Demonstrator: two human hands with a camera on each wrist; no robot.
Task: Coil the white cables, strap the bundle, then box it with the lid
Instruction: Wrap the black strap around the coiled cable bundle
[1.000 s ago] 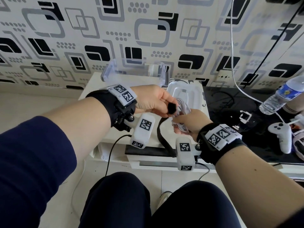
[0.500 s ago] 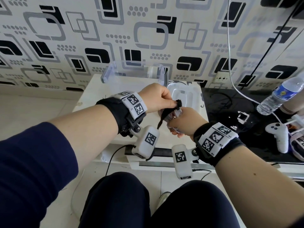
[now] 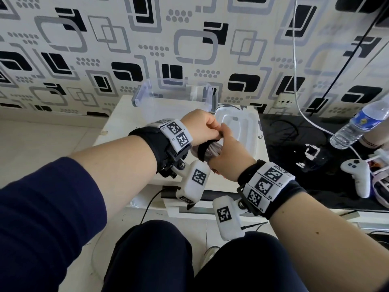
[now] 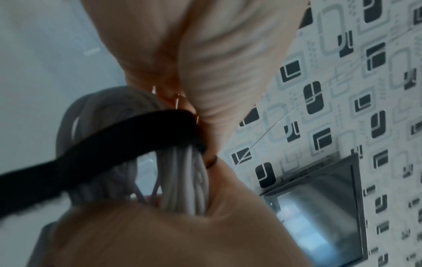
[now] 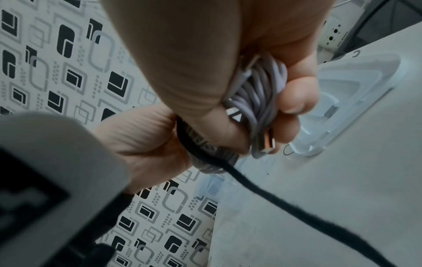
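Observation:
My right hand (image 3: pixel 228 153) grips the coiled white cable bundle (image 3: pixel 213 149) above the white table, its fingers curled round the coil (image 5: pixel 258 90) with a plug end sticking out. My left hand (image 3: pixel 202 127) pinches the black strap (image 3: pixel 202 151), which loops over the bundle (image 4: pixel 182 171) right next to the right hand. In the left wrist view the strap (image 4: pixel 114 144) runs taut across the cables and off to the lower left. Its loose tail (image 5: pixel 285 204) trails below in the right wrist view. The clear box (image 3: pixel 174 93) stands at the table's back, the white lid (image 3: pixel 248 131) beside it.
A black surface to the right carries a water bottle (image 3: pixel 362 125), a white game controller (image 3: pixel 355 175) and loose wires. A white cord (image 3: pixel 299 81) hangs down the patterned wall. The white table's (image 3: pixel 117 127) left part lies behind my left forearm, and my knees sit below its front edge.
The strap hung down in a long loop a second ago; my left hand has drawn it up and over the bundle. Both hands have closed together and shifted slightly left.

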